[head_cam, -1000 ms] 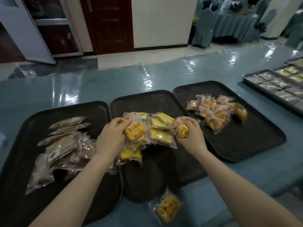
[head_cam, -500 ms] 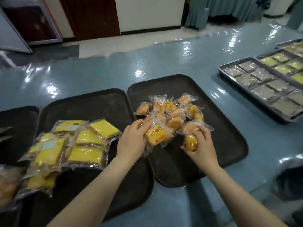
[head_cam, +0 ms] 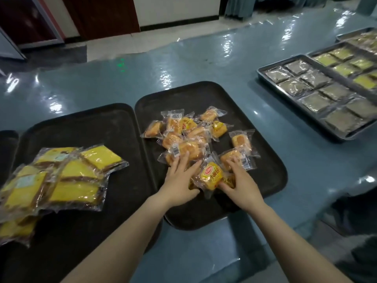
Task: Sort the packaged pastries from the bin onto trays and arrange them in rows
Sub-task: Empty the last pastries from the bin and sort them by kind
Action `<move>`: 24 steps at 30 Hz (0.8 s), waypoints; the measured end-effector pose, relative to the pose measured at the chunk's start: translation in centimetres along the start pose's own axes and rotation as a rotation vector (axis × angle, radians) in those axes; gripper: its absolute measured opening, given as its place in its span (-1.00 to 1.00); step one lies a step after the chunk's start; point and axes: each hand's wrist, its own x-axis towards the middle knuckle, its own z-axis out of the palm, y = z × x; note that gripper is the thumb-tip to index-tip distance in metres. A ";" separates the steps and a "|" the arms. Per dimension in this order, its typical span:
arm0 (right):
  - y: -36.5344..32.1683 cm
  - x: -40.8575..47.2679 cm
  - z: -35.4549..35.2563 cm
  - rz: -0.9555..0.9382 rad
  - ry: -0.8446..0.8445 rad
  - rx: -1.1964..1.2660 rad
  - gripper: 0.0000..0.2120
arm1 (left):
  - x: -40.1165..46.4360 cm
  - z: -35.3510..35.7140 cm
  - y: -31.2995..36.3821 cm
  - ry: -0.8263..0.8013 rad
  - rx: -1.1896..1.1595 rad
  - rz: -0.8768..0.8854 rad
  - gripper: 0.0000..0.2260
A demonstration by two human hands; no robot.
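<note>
A head-worn camera looks down at a glossy blue-grey bench point(head_cam: 126, 82) holding several trays. Two bare forearms reach forward from the near edge onto a black tray point(head_cam: 263, 160) in the middle of the view.

On this tray lies a loose heap of small bread rolls point(head_cam: 183, 131) in clear wrappers, golden-brown, some with barcode labels facing up. They are jumbled and overlapping, not in rows. At the near side of the heap sits a yellow-labelled bread packet point(head_cam: 211, 176) with red print, lying between the two hands. The left hand point(head_cam: 179, 180) rests flat with fingers spread, fingertips on the wrapped rolls and thumb against the left edge of the yellow-labelled bread packet. The right hand point(head_cam: 241, 183) is also spread and pressed down, its thumb at the packet's right edge and its fingers over another wrapped roll point(head_cam: 231, 158). Neither hand is closed around anything; both lie loosely on top of the packets.

To the left, a second black tray point(head_cam: 81, 123) carries a pile of larger yellow cake slices point(head_cam: 67, 176) in clear wrappers, overlapping one another. The rim of a third dark tray point(head_cam: 8, 139) shows at the far left edge.

At the far right, a grey metal baking tray point(head_cam: 263, 71) holds dark square packets point(head_cam: 315, 86) set in neat rows. Beyond it, another metal tray point(head_cam: 315, 51) holds yellow-green square packets point(head_cam: 344, 67), also in rows.
</note>
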 end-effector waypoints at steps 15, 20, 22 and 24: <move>-9.7 -5.7 3.3 -0.097 0.207 -0.224 -0.48 | -13.5 -4.2 -8.7 0.379 -0.467 -0.101 -0.40; -15.3 -9.4 8.1 -0.204 0.107 -0.147 -0.50 | -21.8 -4.6 -15.3 0.460 -0.557 -0.207 -0.47; -17.4 -11.0 10.5 -0.247 0.062 -0.142 -0.50 | -25.1 -4.5 -17.6 0.512 -0.610 -0.258 -0.50; -19.3 -12.7 13.0 -0.297 0.015 -0.145 -0.50 | -28.2 -4.3 -19.7 0.566 -0.650 -0.303 -0.53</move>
